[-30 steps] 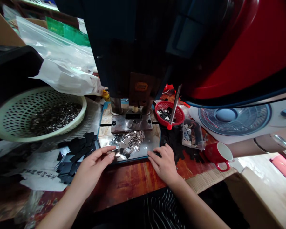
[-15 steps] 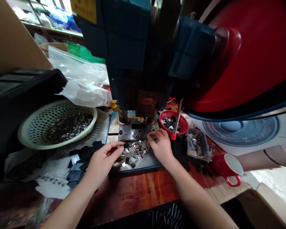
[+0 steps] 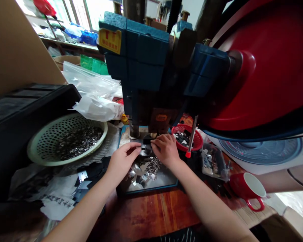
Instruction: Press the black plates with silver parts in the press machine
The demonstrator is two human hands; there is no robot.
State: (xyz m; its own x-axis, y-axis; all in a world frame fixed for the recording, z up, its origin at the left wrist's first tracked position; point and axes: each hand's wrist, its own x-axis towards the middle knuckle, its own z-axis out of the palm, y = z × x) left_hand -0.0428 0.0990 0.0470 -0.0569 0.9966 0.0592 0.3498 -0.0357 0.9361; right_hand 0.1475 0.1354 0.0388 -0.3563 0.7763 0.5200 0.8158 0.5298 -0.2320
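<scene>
while the pale green basket (image 3: 34, 154) of small shiny bits rests at the far left, the flat black pieces (image 3: 96, 170) lie between it and the work, near the left forearm, close enough that a low elbow could brush them. next comes the left hand (image 3: 121, 162), its thumb and forefinger nearly together on a small dark piece (image 3: 143, 148), which sits at the fingertips over the metal block (image 3: 145, 152) under the blue press (image 3: 143, 50). a light pinch on the outer edge probably serves best, since a thin part like that could tilt if squeezed hard.

in front of the block, loose shiny scraps (image 3: 153, 165) lie heaped on the metal plate (image 3: 164, 179); keeping them off the block would help a piece lie flat. just right of the dark piece, the right hand (image 3: 168, 154) is bent narrow, fingertips beside the block's dark slot; whether it holds anything, i cannot tell. both hands are close beneath the press, so fingertips seem safest out from under its moving part. further right are the red basket (image 3: 201, 143), the clear box (image 3: 217, 175) and the red mug (image 3: 237, 185), its handle facing the edge of the tabletop (image 3: 151, 208).
</scene>
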